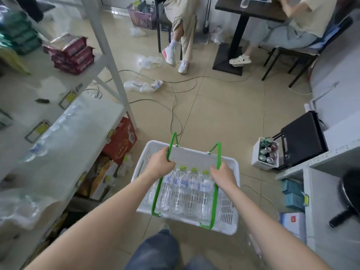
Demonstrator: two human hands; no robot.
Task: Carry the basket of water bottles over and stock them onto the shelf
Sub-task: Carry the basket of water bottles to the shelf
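1. While the white slotted plastic basket (229, 193) is hanging above the tiled floor, the left hand (158, 162) and right hand (223, 175) are each gripping a green handle.
2. Clear water bottles (183, 191) are lying inside, caps pointing away.
3. The white metal shelf (64, 129) is standing left, nearer the left hand.

One white basket (231, 193) holds clear water bottles (192, 191); three green caps show, and about four bottles lie side by side, though the exact count is hard to tell. The basket has two green handles (215, 195). Two hands grip them: left hand (159, 162), right hand (223, 175). At right, one small white box (256, 158) holds about six cans (267, 151). Far off, two seated people (183, 18).
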